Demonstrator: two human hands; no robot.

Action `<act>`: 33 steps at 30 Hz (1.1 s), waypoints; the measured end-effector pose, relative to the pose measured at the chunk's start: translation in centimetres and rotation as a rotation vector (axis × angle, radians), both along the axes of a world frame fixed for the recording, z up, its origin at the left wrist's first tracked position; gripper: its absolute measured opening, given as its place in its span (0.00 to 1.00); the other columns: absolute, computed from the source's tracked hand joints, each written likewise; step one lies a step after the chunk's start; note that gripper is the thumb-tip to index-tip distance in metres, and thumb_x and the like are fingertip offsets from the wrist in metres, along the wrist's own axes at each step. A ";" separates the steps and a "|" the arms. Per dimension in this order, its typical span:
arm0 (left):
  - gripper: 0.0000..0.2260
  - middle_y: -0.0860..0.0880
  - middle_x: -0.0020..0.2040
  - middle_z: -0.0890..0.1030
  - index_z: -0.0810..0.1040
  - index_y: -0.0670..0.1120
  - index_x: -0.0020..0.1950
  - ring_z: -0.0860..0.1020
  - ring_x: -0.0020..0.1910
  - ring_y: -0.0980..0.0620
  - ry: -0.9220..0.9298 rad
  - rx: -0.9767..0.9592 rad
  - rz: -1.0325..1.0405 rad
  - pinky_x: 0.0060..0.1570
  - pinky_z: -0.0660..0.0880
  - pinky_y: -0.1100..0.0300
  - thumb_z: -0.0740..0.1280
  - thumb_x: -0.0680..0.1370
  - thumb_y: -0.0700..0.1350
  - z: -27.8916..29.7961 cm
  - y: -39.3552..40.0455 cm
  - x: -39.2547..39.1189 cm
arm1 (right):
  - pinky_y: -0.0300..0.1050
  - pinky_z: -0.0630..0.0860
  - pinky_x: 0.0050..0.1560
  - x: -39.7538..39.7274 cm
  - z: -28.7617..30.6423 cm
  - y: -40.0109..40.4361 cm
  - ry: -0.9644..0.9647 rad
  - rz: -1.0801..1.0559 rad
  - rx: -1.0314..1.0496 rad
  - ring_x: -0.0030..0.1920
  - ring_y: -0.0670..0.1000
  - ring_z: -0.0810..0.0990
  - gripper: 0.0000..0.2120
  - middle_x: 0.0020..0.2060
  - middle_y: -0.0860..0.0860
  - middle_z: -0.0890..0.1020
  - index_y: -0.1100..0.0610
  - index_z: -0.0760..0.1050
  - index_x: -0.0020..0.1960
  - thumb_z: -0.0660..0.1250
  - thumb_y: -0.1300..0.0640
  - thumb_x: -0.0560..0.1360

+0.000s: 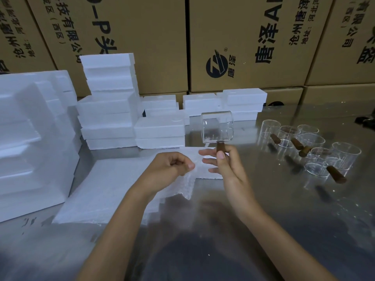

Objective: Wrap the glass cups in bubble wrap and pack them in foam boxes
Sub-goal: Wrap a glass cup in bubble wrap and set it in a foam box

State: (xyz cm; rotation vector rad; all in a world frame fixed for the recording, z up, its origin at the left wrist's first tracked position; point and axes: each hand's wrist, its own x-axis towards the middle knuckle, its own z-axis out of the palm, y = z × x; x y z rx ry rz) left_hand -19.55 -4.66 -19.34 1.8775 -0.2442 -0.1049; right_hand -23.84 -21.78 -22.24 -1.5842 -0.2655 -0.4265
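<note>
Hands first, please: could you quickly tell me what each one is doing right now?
Left hand: fingers curled, pinching the edge of the bubble wrap.
Right hand: holding a glass cup up by its brown handle.

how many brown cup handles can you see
5: one gripped by the right hand, under the held glass cup; four in the cup cluster on the table's right. Others may be hidden.

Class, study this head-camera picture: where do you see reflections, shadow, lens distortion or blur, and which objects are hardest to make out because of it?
Head view: the shiny metal table mirrors the person as a dark patch near the bottom; the cardboard cartons lean and bow from the wide lens; the clear glass cups nearly vanish against the glare; the held cup and right hand are slightly soft; the foam boxes look washed out.
</note>
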 end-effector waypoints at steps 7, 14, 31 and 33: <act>0.08 0.54 0.37 0.83 0.82 0.46 0.41 0.77 0.34 0.60 0.009 -0.054 0.065 0.33 0.72 0.68 0.69 0.78 0.36 -0.1 -0.5 -0.1 | 0.59 0.74 0.64 0.1 -0.6 0.0 -0.031 -0.025 -0.084 0.56 0.50 0.81 0.10 0.48 0.47 0.83 0.49 0.70 0.56 0.54 0.47 0.82; 0.11 0.55 0.38 0.81 0.80 0.47 0.42 0.75 0.33 0.64 0.001 -0.036 0.100 0.35 0.70 0.74 0.63 0.81 0.37 -0.3 -0.6 0.0 | 0.55 0.74 0.65 -0.2 -0.3 0.4 -0.051 0.041 -0.017 0.57 0.51 0.81 0.10 0.49 0.49 0.82 0.53 0.71 0.58 0.55 0.50 0.83; 0.06 0.44 0.43 0.79 0.81 0.44 0.50 0.78 0.41 0.54 -0.072 -0.232 0.120 0.40 0.75 0.69 0.71 0.75 0.35 0.5 -1.0 -0.5 | 0.52 0.73 0.62 0.1 0.6 -0.3 0.242 0.257 0.304 0.57 0.54 0.83 0.10 0.50 0.54 0.86 0.55 0.69 0.53 0.54 0.52 0.85; 0.06 0.45 0.42 0.80 0.81 0.44 0.49 0.78 0.41 0.55 -0.080 -0.241 0.124 0.40 0.75 0.69 0.73 0.75 0.36 0.4 -1.1 -0.6 | 0.52 0.75 0.61 0.0 0.4 0.1 0.223 0.244 0.313 0.53 0.55 0.85 0.10 0.46 0.55 0.85 0.58 0.70 0.53 0.54 0.54 0.86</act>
